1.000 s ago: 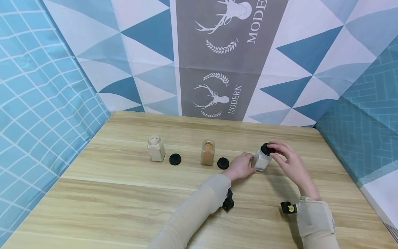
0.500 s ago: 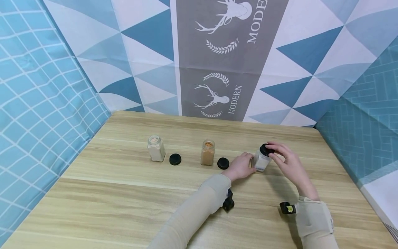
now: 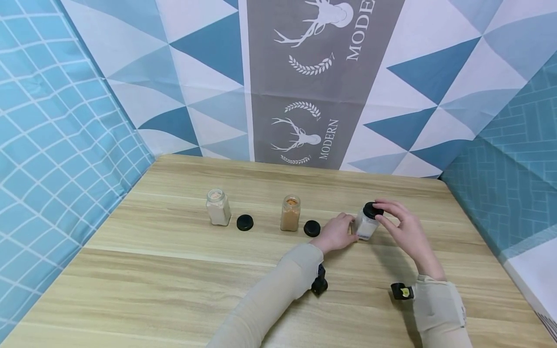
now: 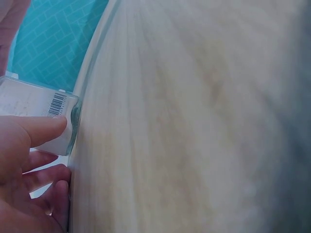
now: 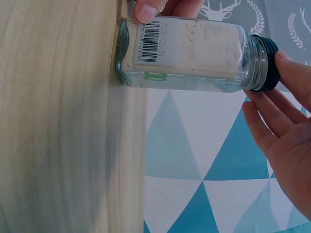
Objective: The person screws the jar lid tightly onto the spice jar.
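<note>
On the right of the table stands a square glass spice jar (image 3: 366, 227) with pale powder inside and a barcode label near its base. My left hand (image 3: 335, 234) grips the jar low down, thumb on the label side, as the left wrist view confirms. A black lid (image 5: 265, 63) sits on the jar's mouth, with a strip of glass thread showing beneath it. My right hand (image 3: 404, 227) pinches that lid between thumb and fingers. The jar stands upright on the table in the right wrist view.
An uncapped jar of orange powder (image 3: 290, 215) stands mid-table, with a black lid (image 3: 312, 228) to its right. Further left are an uncapped jar of pale powder (image 3: 219, 210) and another black lid (image 3: 245, 222). Patterned cloth hangs behind the wooden table (image 3: 174, 290).
The right hand and the lid have shifted slightly down and left on the jar. The left hand and the other jars have stayed where they were.
</note>
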`<state>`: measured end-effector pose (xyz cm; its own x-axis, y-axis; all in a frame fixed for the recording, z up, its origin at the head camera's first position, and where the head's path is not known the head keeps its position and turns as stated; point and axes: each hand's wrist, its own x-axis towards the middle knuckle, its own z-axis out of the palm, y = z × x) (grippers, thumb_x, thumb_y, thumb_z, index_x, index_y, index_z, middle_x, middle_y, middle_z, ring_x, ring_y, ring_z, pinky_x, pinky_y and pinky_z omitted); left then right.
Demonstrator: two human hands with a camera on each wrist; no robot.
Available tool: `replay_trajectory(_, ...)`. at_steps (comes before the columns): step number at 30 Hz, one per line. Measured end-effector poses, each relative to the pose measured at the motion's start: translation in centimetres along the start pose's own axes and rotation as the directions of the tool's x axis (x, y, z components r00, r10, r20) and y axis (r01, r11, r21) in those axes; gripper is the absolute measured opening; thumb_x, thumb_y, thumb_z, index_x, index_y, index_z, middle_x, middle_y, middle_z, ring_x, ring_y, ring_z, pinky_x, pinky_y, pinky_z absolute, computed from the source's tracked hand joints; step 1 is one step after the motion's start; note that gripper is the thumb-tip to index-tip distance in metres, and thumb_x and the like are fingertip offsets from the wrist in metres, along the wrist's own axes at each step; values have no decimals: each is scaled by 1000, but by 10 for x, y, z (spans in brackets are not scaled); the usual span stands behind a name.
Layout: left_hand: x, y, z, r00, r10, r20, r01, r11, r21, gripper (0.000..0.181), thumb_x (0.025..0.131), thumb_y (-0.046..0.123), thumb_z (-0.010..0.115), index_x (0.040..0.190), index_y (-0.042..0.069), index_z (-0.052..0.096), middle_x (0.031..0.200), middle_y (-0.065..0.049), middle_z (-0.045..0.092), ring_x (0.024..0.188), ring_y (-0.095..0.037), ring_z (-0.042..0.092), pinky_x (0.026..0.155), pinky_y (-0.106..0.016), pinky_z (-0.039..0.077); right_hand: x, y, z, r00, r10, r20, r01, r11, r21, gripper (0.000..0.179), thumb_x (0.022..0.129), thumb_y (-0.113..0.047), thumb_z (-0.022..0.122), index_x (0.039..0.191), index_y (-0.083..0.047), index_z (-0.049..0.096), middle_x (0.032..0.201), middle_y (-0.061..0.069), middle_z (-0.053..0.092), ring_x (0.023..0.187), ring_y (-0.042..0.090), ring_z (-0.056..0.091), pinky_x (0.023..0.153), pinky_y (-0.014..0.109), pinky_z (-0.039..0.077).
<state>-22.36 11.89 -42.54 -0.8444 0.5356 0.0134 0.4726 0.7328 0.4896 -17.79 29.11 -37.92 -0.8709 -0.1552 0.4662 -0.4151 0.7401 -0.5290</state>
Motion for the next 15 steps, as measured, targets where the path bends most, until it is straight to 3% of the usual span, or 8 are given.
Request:
replay_trajectory(4, 0, 1, 0, 1000, -2, 0, 2, 1000, 7, 48, 84, 35, 64, 125, 13, 50, 115, 2, 54, 95, -10, 55, 78, -20, 44, 0, 1, 0, 1000, -11, -4, 11, 1000, 13, 24, 87, -17, 60, 111, -10, 64, 121, 6, 57, 111, -7, 44, 84, 2, 30)
replay_trajectory(15, -1, 2, -1, 1000, -12, 3, 12, 1000, 2, 47, 84, 34, 63, 125, 14, 51, 120, 2, 53, 102, -11, 55, 82, -21, 44, 0, -1, -1, 999, -51, 4, 50, 994, 100, 24, 87, -6, 59, 110, -7, 64, 123, 11, 55, 112, -12, 41, 87, 0, 30)
